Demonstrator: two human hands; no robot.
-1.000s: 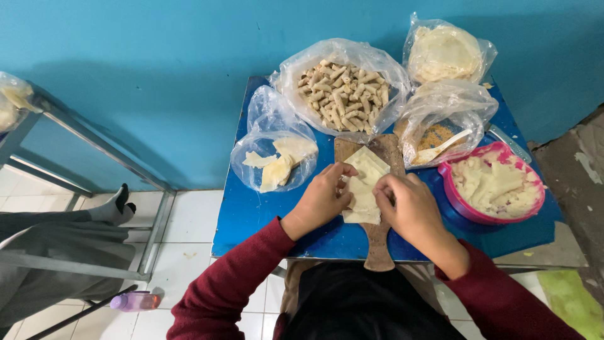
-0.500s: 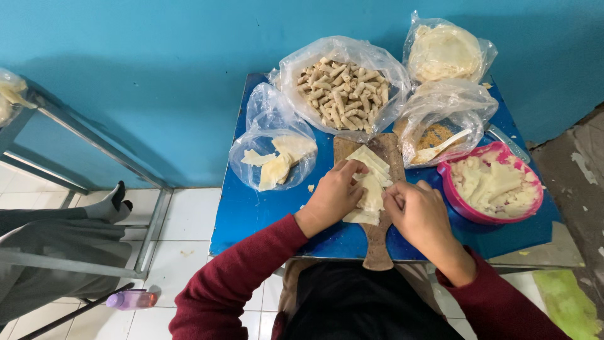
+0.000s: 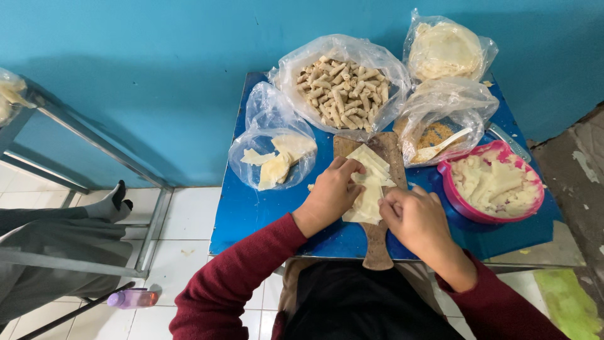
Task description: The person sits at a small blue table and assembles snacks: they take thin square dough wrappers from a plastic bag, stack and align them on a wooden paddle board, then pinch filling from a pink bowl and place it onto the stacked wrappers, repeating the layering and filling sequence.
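Wrapper sheets (image 3: 368, 184), thin, pale and stacked, lie on a wooden cutting board (image 3: 377, 252) near the middle of the blue table (image 3: 251, 208), the board's handle pointing at the front edge. The left hand (image 3: 330, 195) rests with curled fingers on the stack's left side, and the right hand (image 3: 415, 220) closes its grip on the stack's lower right edge; whether it has pinched one sheet free is hidden by the fingers. Judging by this, the step in hand is folding or rolling a wrapper, and the next move calls for a light, even pull so the thin sheet does not tear. At the back edge sits an open bag of finished rolls (image 3: 343, 88), with a bag of wrapper scraps (image 3: 274, 157) toward the left edge. A pink bowl of pale filling (image 3: 497, 186) stands by the right edge.
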